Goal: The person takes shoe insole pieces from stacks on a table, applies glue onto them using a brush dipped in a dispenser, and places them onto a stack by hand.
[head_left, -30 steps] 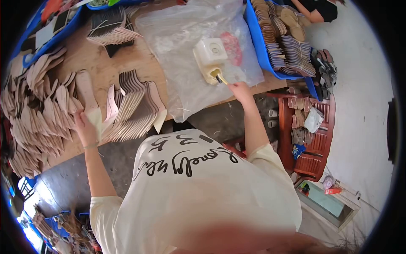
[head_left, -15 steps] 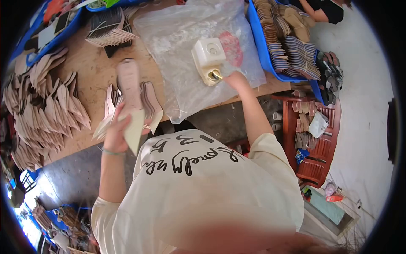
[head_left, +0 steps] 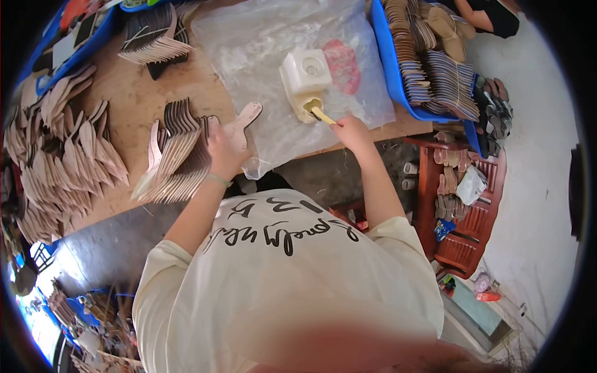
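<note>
My right hand (head_left: 352,132) pinches the yellow handle of a brush (head_left: 324,117), whose end sits in the cut opening of a white plastic bottle (head_left: 308,71). That bottle lies on a plastic sheet (head_left: 273,37). My left hand (head_left: 226,152) is closed on a pale shoe insole (head_left: 247,117), beside the right end of a fanned stack of insoles (head_left: 180,152). The lower part of the held insole is hidden by the hand.
Many more pale insoles (head_left: 68,149) lie at the table's left, with a tied bundle (head_left: 155,40) behind. A blue crate (head_left: 388,68) of insoles stands at the right. Beyond it are a red wooden bench (head_left: 472,211) and another person's arm (head_left: 476,15).
My left hand has moved right, from one insole over the stack to another at its right side. The first insole now lies among the stack. The brush remains at the bottle opening.
</note>
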Demonstrator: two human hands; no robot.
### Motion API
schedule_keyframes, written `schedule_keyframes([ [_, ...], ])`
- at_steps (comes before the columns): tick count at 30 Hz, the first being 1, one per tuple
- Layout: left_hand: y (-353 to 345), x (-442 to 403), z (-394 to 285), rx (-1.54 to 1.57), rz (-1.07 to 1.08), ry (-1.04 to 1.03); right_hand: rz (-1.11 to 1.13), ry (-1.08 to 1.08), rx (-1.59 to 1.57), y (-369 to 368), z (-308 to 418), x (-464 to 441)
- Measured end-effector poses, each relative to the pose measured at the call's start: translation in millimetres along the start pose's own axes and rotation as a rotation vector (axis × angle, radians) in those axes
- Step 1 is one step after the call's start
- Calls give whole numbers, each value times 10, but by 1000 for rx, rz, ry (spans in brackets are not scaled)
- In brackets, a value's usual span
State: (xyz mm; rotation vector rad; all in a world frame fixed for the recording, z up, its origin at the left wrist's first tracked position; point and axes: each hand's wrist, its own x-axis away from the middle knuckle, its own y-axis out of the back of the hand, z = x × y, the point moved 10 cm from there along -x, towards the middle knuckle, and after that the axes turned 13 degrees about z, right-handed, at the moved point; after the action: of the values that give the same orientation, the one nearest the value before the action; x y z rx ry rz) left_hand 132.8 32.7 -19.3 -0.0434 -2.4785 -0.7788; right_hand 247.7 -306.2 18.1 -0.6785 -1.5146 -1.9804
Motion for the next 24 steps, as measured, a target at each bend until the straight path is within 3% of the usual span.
schedule_keyframes([
  [7, -210, 51, -111, 268, 138, -21, -61, 59, -9, -89, 59, 68],
  [10, -600, -18, 241, 942, 309, 68, -14, 55, -107, -93, -88, 232],
  [13, -698, 59, 156, 1295, 419, 165, -22, 152, -300, -56, -10, 385],
  [16, -633, 168, 57, 1333, 368, 252, -12, 405, -605, -287, 407, 478],
  [18, -615, 148, 159, 1329, 292, 281, 26, 566, -588, -462, 895, 591],
  [24, -545, 145, 219, 1233, 180, 292, 71, 548, -468, -690, 1211, 490],
])
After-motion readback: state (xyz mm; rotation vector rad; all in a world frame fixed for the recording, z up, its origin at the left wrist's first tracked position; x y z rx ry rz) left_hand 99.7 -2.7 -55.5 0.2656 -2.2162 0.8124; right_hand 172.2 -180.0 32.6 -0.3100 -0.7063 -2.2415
